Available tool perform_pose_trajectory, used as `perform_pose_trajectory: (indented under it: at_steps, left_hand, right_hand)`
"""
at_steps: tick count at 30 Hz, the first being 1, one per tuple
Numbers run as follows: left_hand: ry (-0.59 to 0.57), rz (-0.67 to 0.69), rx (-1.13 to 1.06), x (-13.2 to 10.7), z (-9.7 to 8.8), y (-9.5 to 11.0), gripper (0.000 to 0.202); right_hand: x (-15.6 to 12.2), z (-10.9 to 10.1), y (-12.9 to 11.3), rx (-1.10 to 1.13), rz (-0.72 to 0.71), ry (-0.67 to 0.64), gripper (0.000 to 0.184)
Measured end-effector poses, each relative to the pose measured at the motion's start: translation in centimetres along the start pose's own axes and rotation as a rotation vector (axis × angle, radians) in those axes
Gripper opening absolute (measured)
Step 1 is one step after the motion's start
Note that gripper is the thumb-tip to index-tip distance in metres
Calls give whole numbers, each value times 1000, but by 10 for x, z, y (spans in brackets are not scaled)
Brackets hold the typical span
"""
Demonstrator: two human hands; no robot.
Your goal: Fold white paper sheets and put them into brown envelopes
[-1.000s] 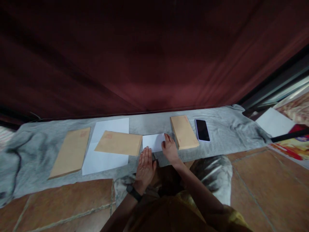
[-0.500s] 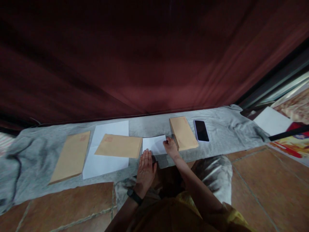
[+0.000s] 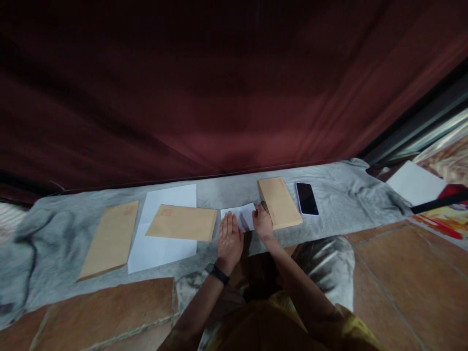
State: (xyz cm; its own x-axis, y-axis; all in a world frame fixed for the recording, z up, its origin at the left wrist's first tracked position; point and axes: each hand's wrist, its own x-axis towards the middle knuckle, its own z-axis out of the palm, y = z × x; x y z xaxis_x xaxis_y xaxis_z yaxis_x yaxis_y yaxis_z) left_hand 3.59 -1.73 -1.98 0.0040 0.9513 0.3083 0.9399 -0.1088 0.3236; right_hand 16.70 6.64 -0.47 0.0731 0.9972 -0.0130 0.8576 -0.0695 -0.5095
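A small folded sheet of white paper lies in front of me on the grey cloth. My left hand rests flat over its left part, fingers stretched out and together. With curled fingers my right hand grips the paper's right edge, which is lifted slightly. Just left of the paper is a brown envelope, lying across a large white sheet with creases. A stack of brown envelopes sits close beyond my right hand.
Farther left lies another brown envelope pile. A phone with a pale purple edge is right of the stack. The grey cloth covers a narrow bench before a dark red curtain. Tiled floor shows below.
My left hand has slid right and up onto the paper. My right hand has shifted slightly right, and the paper's right side now tilts up with a shadow across it.
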Motion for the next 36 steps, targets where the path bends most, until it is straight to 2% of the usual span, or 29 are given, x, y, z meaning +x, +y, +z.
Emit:
perform_pose_trajectory:
  at_steps: [5, 11, 15, 17, 19, 22, 28, 36]
  left_hand:
    - [-24, -20, 24, 26, 17, -1, 64]
    - [-27, -6, 66, 22, 25, -7, 64]
    - [-97, -21, 107, 19, 25, -9, 64]
    - [-111, -12, 97, 18, 26, -11, 66]
    - [-110, 1, 80, 17, 26, -12, 67]
    - [-107, -4, 80, 18, 25, -12, 65]
    - [-137, -34, 164, 14, 15, -6, 61]
    - [-88, -56, 174, -2, 6, -12, 60]
  right_hand:
    - [0, -1, -2, 5, -35, 15, 28]
    - [-11, -6, -9, -30, -67, 47, 39]
    - [-30, -2, -11, -46, -293, 75, 50]
    - [-37, 4, -10, -7, -416, 19, 47]
    - [-42, 11, -7, 12, -480, -42, 44]
    - [-42, 16, -2, -13, -507, -69, 44]
    - [-41, 11, 11, -104, -520, -40, 46]
    - [-44, 13, 20, -179, -505, 23, 48]
